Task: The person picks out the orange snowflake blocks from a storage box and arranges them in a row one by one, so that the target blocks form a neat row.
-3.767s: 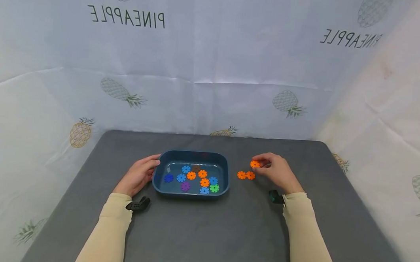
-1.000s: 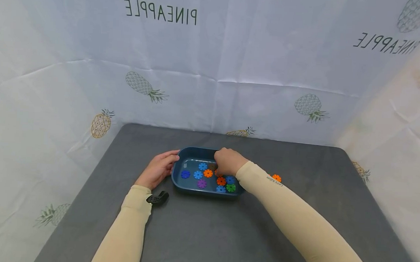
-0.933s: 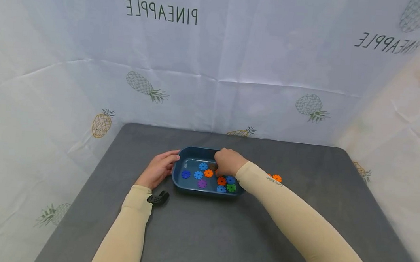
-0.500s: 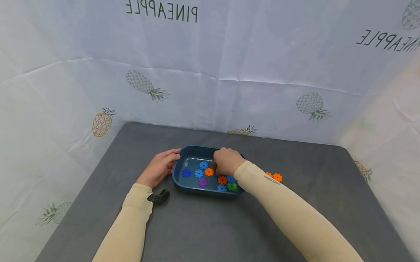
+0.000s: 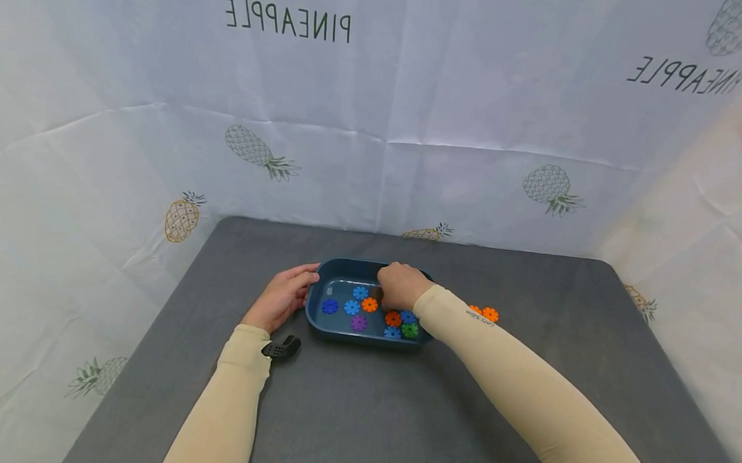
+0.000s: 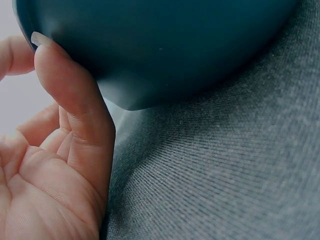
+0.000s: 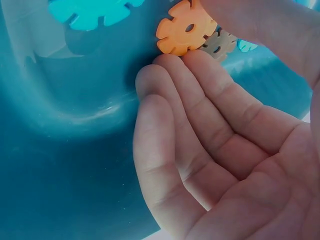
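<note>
In tray (image 5: 350,267) twd R edge, R grip (image 5: 404,287) clamped on orange disc (image 7: 177,34). L grip (image 5: 284,293) pinches L edge; brace firmly.

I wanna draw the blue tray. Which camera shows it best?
The head view: most of the blue tray shows, partly hidden by the right hand. The left wrist view shows only part of its outside; the right wrist, part of its inside.

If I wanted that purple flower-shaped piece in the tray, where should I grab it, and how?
Probably from above, pinching opposite edges of the purple piece: it looks thin and lies flat, while the tray has raised walls that would hinder a sideways approach. Its notched rim may help grip.
</note>
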`<state>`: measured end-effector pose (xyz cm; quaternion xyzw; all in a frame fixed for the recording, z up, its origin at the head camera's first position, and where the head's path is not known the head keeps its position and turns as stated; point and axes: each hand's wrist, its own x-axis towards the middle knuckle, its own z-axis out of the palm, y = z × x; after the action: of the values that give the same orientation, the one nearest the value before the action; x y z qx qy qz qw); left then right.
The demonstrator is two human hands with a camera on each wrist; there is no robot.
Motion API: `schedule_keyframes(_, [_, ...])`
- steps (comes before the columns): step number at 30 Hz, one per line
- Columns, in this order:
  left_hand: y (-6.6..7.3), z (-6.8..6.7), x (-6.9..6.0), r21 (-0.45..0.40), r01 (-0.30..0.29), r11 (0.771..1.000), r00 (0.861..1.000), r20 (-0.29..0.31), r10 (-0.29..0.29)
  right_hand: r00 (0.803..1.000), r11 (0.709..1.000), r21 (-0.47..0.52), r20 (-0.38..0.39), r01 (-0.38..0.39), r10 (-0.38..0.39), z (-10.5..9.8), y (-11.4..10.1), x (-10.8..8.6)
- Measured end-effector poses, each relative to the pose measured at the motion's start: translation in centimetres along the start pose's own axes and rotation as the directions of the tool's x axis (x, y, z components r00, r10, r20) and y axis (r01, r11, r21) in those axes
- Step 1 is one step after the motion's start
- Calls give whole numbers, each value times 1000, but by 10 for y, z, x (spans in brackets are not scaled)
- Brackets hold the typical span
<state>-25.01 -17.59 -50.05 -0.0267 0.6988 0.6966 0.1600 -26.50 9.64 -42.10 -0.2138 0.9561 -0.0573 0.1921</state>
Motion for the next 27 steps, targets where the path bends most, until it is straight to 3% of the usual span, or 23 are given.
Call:
schedule_keyframes(18, [0, 1, -2, 3, -4, 1000, 1000, -7, 4, 999, 998, 63, 36, 0, -2, 1, -7, 1])
schedule_keyframes(27, [0, 1, -2, -12, -21, 1000, 999, 24, 21, 999, 997, 62, 19, 45, -46, -14, -8, -7])
